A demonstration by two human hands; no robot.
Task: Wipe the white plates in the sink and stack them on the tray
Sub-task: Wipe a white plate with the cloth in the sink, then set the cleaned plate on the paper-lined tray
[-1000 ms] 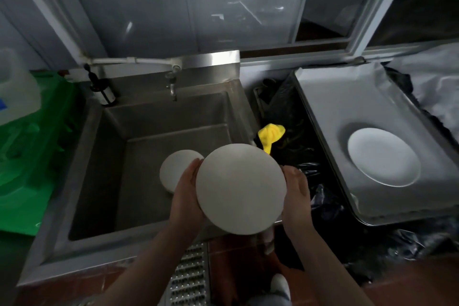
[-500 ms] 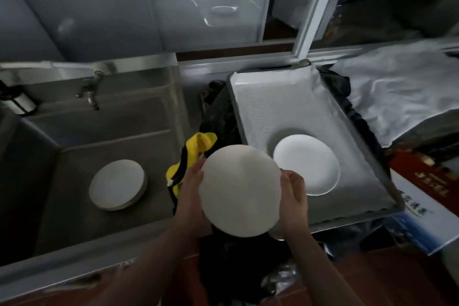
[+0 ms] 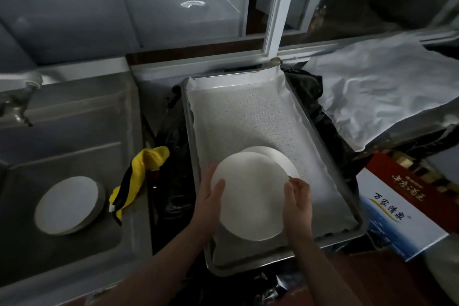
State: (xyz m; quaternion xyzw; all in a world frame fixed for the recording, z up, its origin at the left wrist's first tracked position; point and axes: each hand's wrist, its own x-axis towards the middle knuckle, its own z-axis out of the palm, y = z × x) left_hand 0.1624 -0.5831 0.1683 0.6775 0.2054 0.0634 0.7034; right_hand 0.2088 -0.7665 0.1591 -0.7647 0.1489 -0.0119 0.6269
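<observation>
Gripping a white plate (image 3: 250, 196) by its opposite edges, both hands hold it over the near half of the metal tray (image 3: 330, 156). The left hand (image 3: 210, 196) clasps the rim at nine o'clock, thumb curled onto the upturned face, fingers hidden beneath. The right hand (image 3: 296, 200) clasps the rim at three o'clock, its fingers bent over the edge. The plate is tilted slightly toward the camera; whether it touches anything below cannot be told.

A second white plate (image 3: 280, 158) lies on the tray's white dotted liner (image 3: 236, 117), peeking out from behind the held one at one o'clock. The tray sits on crumpled black plastic (image 3: 310, 97).

At nine o'clock from the tray, a yellow and black cloth (image 3: 139, 176) drapes over the right rim of the steel sink (image 3: 74, 117). Further that way, more white plates (image 3: 67, 205) sit stacked in the basin; their count is unclear. A faucet (image 3: 17, 109) shows at the sink's far left corner.

At three o'clock from the tray stands a printed cardboard box (image 3: 397, 208), blue, white and red. At one o'clock, a wrinkled pale sheet (image 3: 380, 92) covers the surface. A window frame (image 3: 278, 5) rises at twelve o'clock.
</observation>
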